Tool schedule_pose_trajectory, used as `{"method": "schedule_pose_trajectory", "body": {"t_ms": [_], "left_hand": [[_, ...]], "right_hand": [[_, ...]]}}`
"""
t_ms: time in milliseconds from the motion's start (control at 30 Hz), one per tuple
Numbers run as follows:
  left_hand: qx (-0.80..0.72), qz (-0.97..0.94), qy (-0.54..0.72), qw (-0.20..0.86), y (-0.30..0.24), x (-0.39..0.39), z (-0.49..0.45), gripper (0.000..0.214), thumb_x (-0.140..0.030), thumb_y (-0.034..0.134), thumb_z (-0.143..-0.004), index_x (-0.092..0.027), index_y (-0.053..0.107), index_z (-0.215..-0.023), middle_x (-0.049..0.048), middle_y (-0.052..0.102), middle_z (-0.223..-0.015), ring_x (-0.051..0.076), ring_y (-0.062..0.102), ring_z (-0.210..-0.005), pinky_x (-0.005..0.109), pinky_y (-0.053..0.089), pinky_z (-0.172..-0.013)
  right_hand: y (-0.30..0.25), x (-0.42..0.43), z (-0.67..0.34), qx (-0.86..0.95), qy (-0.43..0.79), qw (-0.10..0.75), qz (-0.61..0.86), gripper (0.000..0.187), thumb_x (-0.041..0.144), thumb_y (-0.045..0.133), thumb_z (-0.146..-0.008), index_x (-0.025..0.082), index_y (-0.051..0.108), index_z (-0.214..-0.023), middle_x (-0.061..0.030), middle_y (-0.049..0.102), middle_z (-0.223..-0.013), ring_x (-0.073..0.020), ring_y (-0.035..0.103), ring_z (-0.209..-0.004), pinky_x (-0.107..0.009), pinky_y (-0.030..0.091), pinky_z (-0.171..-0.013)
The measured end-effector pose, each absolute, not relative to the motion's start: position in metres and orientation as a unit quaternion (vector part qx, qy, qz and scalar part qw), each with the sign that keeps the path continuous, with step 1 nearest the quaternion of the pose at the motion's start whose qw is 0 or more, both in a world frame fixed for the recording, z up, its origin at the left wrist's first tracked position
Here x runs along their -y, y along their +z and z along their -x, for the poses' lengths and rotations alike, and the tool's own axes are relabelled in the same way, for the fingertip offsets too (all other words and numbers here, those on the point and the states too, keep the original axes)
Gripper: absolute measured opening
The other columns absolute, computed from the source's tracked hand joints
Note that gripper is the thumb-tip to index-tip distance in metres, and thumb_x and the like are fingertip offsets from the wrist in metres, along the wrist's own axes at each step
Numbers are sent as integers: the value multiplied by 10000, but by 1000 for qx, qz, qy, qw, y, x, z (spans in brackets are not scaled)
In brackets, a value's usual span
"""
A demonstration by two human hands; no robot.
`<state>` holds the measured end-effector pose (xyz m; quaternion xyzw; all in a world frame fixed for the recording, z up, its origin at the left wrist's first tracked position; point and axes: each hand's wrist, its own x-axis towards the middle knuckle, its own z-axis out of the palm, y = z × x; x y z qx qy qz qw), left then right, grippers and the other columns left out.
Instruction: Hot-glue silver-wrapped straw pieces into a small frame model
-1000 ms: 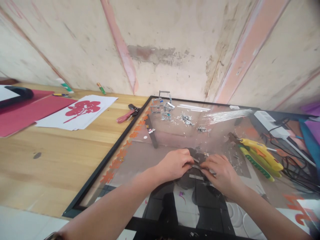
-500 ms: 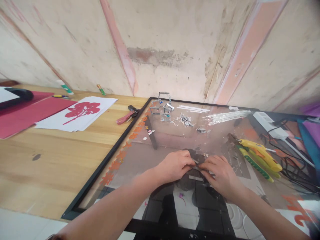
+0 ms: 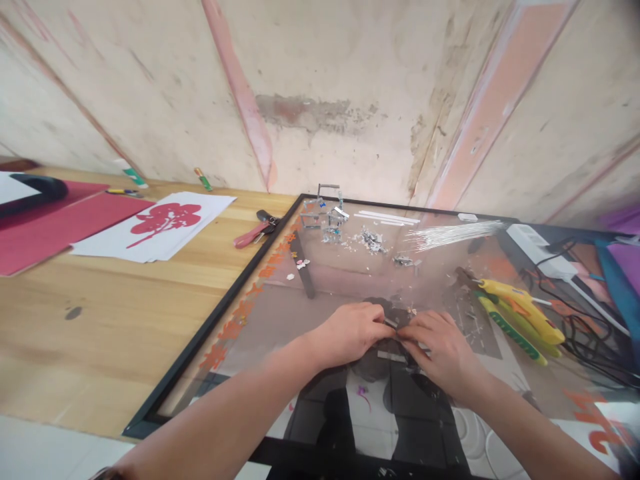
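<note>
Over the glass panel point(image 3: 280, 327) my left hand point(image 3: 353, 333) and my right hand point(image 3: 443, 343) meet almost tip to tip. Both are closed in a pinch around a small silvery strip point(image 3: 392, 323), mostly hidden by the fingers. A pale flat strip point(image 3: 391, 356) lies on the glass just below them. To the right of my right hand rest a yellow glue gun point(image 3: 523, 307) and green-and-yellow pliers point(image 3: 515, 330). Farther back stands a small wire-like frame structure point(image 3: 325, 213), beside a heap of silvery scraps point(image 3: 373, 240).
A bundle of thin wires point(image 3: 455, 235) and white sticks point(image 3: 387, 217) lie near the wall. A white power strip point(image 3: 540, 250) with tangled black cords is at the right. Pink-handled scissors point(image 3: 253, 235) and paper with a red flower point(image 3: 160, 227) lie left of the black frame edge point(image 3: 220, 307).
Both hands stay in nearly the same spot, still pinching. The left fingertips have shifted slightly to the right, closer to the right fingertips.
</note>
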<state>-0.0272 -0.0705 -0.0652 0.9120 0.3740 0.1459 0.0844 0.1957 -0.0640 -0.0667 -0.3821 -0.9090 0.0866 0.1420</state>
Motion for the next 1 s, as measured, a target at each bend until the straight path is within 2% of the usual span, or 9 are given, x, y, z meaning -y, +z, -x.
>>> {"method": "schedule_pose_trajectory", "body": {"t_ms": [400, 1000], "left_hand": [[-351, -927, 124, 53, -66, 69, 29, 263, -206, 443, -904, -302, 664, -1009, 25, 569, -884, 144, 527, -830, 254, 406, -750], [-356, -922, 134, 69, -67, 68, 30, 251, -213, 440, -904, -276, 667, -991, 31, 584, -886, 147, 539, -837, 247, 417, -750]], "right_hand": [[-66, 65, -195, 908, 90, 140, 383, 165, 221, 498, -889, 234, 662, -901, -38, 628, -844, -187, 521, -844, -344, 323, -760], [-68, 65, -195, 913, 69, 147, 374, 165, 221, 505, -878, 239, 663, -920, -41, 642, -843, -181, 539, -833, -332, 321, -733]]}}
